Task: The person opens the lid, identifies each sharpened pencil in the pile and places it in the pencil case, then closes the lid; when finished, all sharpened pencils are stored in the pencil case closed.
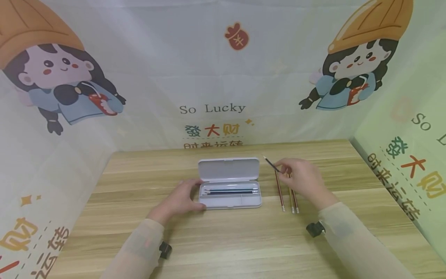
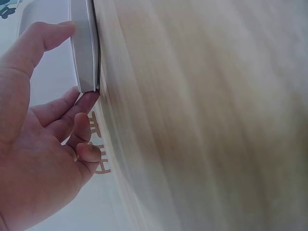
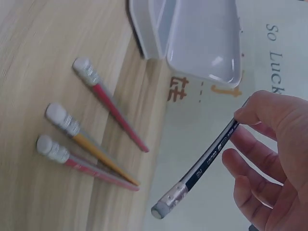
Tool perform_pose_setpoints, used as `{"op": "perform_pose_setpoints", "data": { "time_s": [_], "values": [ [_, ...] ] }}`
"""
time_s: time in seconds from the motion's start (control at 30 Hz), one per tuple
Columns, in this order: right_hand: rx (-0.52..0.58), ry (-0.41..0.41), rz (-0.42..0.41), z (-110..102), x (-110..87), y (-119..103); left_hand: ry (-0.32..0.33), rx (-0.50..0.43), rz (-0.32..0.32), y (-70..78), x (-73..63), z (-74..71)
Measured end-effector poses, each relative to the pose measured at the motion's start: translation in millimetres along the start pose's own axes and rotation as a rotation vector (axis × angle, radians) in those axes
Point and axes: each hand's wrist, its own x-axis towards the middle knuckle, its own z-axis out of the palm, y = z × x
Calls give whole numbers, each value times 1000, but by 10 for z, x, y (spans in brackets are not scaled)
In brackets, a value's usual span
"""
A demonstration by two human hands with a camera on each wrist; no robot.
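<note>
An open white pencil case (image 1: 220, 202) lies on the table with its lid (image 1: 228, 169) raised at the back. Several pencils (image 1: 230, 192), dark and light blue, lie side by side in its long compartment. My left hand (image 1: 179, 199) grips the case's left end, thumb at the front corner and fingers at the rear. Right of the case, my right hand (image 1: 304, 176) pinches a black pencil (image 3: 211, 156) between thumb and fingers, held up off the table. Under that hand lie a red pencil (image 3: 115, 111), a yellow pencil (image 3: 103, 156) and another red pencil (image 3: 94, 171).
The wooden table (image 1: 223, 240) ends at the back against a printed cloth (image 1: 156, 77), which also hangs at both sides. A small black device (image 1: 315, 229) sits on the right wrist and another one (image 1: 165, 250) on the left.
</note>
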Motion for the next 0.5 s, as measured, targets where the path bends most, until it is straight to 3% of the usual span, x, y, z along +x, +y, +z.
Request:
{"op": "perform_pose_setpoints", "data": {
  "time_s": [0.17, 0.5],
  "values": [
    [0, -19, -44, -14, 25, -92, 4, 0, -2, -1, -2, -2],
    [19, -43, -227, 137, 81, -236, -2, 1, -2, 0, -2, -4]
  ]
}}
